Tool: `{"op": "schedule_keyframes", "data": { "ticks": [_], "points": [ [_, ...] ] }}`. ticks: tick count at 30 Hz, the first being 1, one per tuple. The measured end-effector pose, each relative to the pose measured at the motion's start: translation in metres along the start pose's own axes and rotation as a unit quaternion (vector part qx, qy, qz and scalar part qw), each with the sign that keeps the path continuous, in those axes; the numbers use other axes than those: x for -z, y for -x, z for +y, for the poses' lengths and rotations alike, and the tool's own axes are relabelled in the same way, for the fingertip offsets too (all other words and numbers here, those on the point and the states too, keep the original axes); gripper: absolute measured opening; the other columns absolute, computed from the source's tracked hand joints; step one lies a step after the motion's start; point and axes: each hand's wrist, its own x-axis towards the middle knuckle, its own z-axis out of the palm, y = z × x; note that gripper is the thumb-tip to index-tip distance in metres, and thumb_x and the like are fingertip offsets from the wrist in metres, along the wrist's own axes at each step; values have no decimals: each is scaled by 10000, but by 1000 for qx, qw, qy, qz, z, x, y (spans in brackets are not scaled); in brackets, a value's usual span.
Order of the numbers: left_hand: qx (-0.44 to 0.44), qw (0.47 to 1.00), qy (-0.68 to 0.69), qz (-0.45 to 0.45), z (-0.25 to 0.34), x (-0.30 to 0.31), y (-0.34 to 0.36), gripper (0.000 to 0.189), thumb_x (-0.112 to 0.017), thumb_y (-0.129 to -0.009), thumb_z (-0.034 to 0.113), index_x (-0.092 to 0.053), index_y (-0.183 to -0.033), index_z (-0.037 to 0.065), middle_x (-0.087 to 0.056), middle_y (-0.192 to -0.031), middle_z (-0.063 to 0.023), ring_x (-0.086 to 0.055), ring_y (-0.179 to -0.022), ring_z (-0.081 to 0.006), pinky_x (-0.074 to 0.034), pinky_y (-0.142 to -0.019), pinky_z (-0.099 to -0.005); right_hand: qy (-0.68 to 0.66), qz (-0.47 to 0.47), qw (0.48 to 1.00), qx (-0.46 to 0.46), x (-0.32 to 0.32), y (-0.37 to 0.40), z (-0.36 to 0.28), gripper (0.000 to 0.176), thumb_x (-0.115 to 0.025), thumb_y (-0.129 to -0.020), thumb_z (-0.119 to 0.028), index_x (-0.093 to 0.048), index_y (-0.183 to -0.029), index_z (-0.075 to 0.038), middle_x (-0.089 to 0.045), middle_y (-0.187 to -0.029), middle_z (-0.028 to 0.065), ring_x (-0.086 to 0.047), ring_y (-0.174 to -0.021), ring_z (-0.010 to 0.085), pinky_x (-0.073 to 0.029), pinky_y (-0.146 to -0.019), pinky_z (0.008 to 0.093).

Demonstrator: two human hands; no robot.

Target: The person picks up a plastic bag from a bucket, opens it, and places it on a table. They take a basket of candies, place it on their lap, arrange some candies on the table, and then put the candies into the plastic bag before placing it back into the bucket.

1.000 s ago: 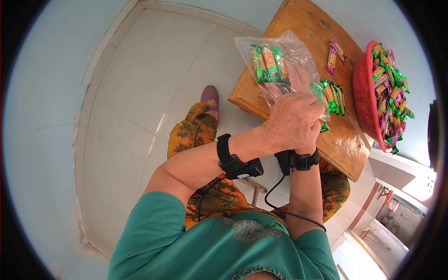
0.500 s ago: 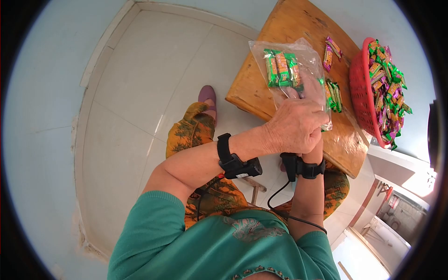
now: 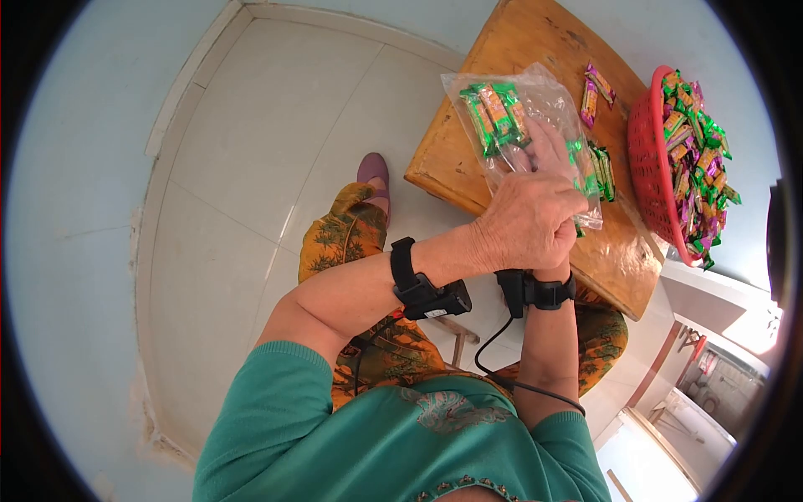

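Note:
A clear plastic bag lies over the wooden table, with several green-and-orange snack packets side by side inside it. My left hand is closed on the bag's mouth, above my right wrist. Inside the bag is my right hand, seen through the film, its fingers stretched and thumb apart, close to the lower ends of the packets. Part of its palm is hidden by my left hand. More green packets lie just right of the bag.
A red basket heaped with green and purple packets stands at the table's right side. Two purple-and-orange packets lie on the table near it. Black straps with devices and a cable are on both my wrists.
The packets in the bag have tilted and shifted slightly to the left. My right hand has turned a little inside the bag, and its fingers show more clearly. My left hand has barely moved.

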Motion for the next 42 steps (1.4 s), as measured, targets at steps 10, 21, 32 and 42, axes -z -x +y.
{"op": "schedule_keyframes", "data": {
  "ticks": [10, 21, 32, 42],
  "points": [
    [-6, 998, -6, 68, -3, 8, -7, 176, -614, -711, -29, -680, -859, 39, -613, -707, -108, -609, -622, -295, -488, -547, -364, -135, 66, 980, 129, 33, 30, -37, 419, -657, -837, -3, -628, -1255, -8, -604, -1259, 178, -646, -1007, 349, -534, -865, 398],
    [-4, 997, -33, 71, -8, 7, -9, 166, -659, -753, -11, -683, -909, 41, -655, -742, -96, -633, -613, -260, -497, -535, -335, 88, 151, 968, -179, 104, 105, -26, 144, -677, -908, -43, -687, -1042, 8, -653, -882, 75, -595, -746, 153, -481, -642, 287],
    [0, 998, -50, 38, -5, 4, -10, 126, -699, -769, 20, -666, -885, 55, -646, -748, -87, -623, -613, -247, -486, -539, -334, -12, 80, 952, -296, 104, 91, -8, 181, -685, -937, -144, -697, -949, 36, -576, -694, -9, -499, -625, 66, -402, -557, 247],
    [3, 998, -49, 39, -4, 1, -9, 133, -692, -760, 14, -678, -881, 65, -643, -739, -83, -622, -612, -247, -479, -528, -339, -242, 138, 880, -384, 186, 143, -45, 161, -618, -970, -100, -688, -916, 35, -516, -645, -41, -401, -549, 21, -276, -483, 190]
  ]
}}
